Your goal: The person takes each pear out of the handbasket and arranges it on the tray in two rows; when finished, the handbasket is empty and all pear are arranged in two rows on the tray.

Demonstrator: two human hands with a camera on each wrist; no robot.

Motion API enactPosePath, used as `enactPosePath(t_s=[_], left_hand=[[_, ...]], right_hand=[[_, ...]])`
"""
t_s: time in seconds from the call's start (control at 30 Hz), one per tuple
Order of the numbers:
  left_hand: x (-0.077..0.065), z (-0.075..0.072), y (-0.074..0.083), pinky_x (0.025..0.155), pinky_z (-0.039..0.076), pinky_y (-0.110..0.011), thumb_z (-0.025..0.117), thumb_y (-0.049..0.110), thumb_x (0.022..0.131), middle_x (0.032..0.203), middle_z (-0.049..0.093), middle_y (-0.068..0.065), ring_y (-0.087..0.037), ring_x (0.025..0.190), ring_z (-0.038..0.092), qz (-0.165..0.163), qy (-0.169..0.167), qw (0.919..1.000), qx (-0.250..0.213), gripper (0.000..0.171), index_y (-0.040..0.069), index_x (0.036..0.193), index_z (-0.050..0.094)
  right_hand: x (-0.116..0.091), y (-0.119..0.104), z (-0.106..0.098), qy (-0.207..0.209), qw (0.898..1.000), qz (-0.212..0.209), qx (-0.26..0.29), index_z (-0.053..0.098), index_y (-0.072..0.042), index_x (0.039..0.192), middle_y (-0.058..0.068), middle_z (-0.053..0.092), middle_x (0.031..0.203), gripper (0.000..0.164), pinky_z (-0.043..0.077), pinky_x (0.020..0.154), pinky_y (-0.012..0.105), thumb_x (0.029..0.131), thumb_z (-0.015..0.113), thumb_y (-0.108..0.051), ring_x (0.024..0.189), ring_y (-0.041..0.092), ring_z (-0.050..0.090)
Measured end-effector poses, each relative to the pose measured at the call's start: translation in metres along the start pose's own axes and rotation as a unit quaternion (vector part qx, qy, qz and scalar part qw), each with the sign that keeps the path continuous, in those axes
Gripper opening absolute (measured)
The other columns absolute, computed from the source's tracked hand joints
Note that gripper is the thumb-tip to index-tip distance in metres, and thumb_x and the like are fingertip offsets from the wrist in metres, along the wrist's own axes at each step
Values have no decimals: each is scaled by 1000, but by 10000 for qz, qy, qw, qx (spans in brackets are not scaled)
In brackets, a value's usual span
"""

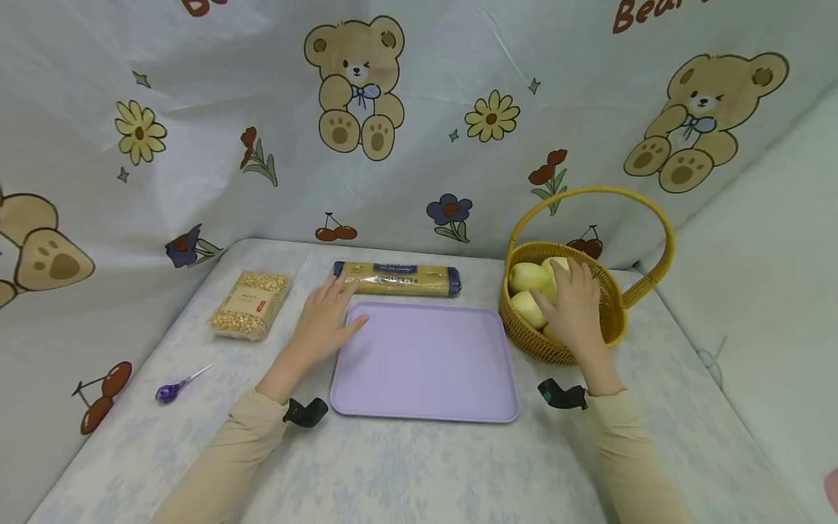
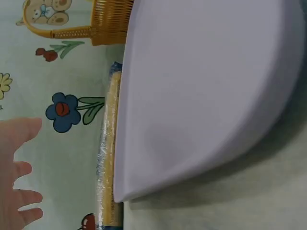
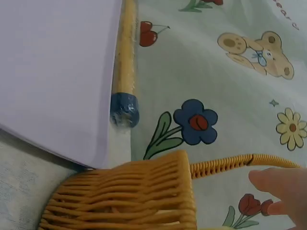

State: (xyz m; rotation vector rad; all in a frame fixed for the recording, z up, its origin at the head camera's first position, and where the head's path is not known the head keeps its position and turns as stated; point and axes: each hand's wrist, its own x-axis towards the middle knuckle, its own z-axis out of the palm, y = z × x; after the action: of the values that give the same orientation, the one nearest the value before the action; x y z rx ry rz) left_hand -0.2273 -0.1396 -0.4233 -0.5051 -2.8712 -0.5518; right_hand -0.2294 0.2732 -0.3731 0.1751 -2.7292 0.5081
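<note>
Over the wicker basket (image 1: 543, 349) at the right, my right hand (image 1: 575, 309) reaches in from the front, fingers spread above round pale yellow-green fruits (image 1: 528, 278). Its thumb overlaps the fruit in the head view. The right wrist view has the basket side (image 3: 124, 191) close up, the hand (image 3: 283, 191) at the right edge. My left hand (image 1: 322, 324) hovers with fingers spread at the upper left corner of a lilac tray (image 1: 425, 364), holding nothing. Just beyond its fingertips lies a spaghetti pack (image 1: 419, 280), seen edge-on in the left wrist view.
Left of the left hand lies a clear bag of yellow kernels (image 1: 251, 306) with a paper label. A purple-wrapped lollipop (image 1: 172, 391) is nearer the front left. The basket's tall handle (image 1: 596, 191) arches over its opening. A bear-print cloth (image 1: 419, 145) hangs behind the table.
</note>
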Motion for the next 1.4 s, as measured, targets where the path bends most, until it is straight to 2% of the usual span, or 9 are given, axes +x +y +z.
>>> enactPosePath(t_s=[0.13, 0.3, 0.43, 0.57, 0.73, 1.0, 1.13, 1.37, 1.4], left_hand=[[-4, 13, -13, 116, 19, -61, 60, 45, 90, 155, 26, -20, -41, 143, 23, 101, -308, 9967, -750, 77, 10, 150, 27], [-8, 35, -33, 118, 17, -58, 65, 45, 87, 159, 20, -14, -37, 146, 18, -45, -911, 9777, -1889, 83, 15, 152, 22], [-9, 48, -44, 119, 16, -55, 67, 40, 87, 159, 20, -12, -35, 147, 17, -103, -902, 9644, -2483, 83, 14, 152, 23], [-10, 56, -50, 120, 18, -50, 66, 34, 89, 159, 22, -12, -33, 147, 19, 69, -710, 9585, -2760, 78, 10, 151, 26], [-9, 59, -53, 120, 21, -47, 63, 28, 92, 156, 28, -12, -31, 146, 24, 134, -401, 9524, -3018, 67, 11, 149, 31], [-11, 61, -54, 117, 26, -49, 59, 18, 94, 148, 39, -16, -33, 139, 35, 2, -126, 9393, -3429, 54, 5, 142, 40], [-11, 61, -53, 116, 28, -49, 59, 16, 94, 145, 43, -16, -33, 136, 39, -49, -30, 9377, -3474, 51, 4, 141, 43], [-16, 29, -29, 115, 28, -52, 56, 4, 93, 143, 42, -26, -39, 134, 40, -53, -164, 9366, -3500, 49, -8, 138, 41], [-16, 29, -29, 115, 29, -52, 56, 4, 94, 143, 42, -26, -39, 134, 39, -46, -160, 9366, -3500, 49, -9, 138, 40]], right_hand=[[5, 17, -5, 107, 9970, 164, 747, 34, 5, 142, 36, 27, 146, 64, 17, 106, 73, 94, 59, -28, 136, 55, 21], [10, 40, -5, 38, 9884, 275, 1493, 30, 5, 145, 33, 27, 148, 72, 21, 108, 69, 91, 64, -29, 136, 52, 22], [10, 51, -3, -176, 9807, 394, 1905, 27, 3, 147, 30, 24, 151, 79, 23, 108, 67, 88, 67, -31, 138, 50, 21], [12, 55, -2, -412, 9759, 498, 2084, 24, 2, 148, 29, 23, 151, 84, 27, 105, 67, 86, 70, -31, 136, 51, 24], [17, 59, 0, -710, 9750, 401, 2069, 20, 0, 150, 30, 21, 152, 88, 29, 102, 68, 85, 71, -28, 134, 51, 26], [12, 64, -2, -860, 9709, 515, 2174, 19, -4, 151, 26, 18, 155, 93, 31, 100, 68, 81, 76, -24, 134, 52, 26], [10, 61, -1, -721, 9704, 671, 2206, 21, -6, 151, 25, 22, 155, 93, 33, 99, 67, 79, 77, -24, 133, 52, 30], [11, 50, -5, -61, 9703, 679, 2320, 29, -10, 150, 21, 30, 152, 89, 35, 100, 65, 77, 79, -22, 135, 46, 31], [11, 45, -7, 27, 9695, 655, 2363, 30, -11, 149, 22, 31, 151, 87, 35, 99, 65, 77, 79, -21, 135, 46, 31]])
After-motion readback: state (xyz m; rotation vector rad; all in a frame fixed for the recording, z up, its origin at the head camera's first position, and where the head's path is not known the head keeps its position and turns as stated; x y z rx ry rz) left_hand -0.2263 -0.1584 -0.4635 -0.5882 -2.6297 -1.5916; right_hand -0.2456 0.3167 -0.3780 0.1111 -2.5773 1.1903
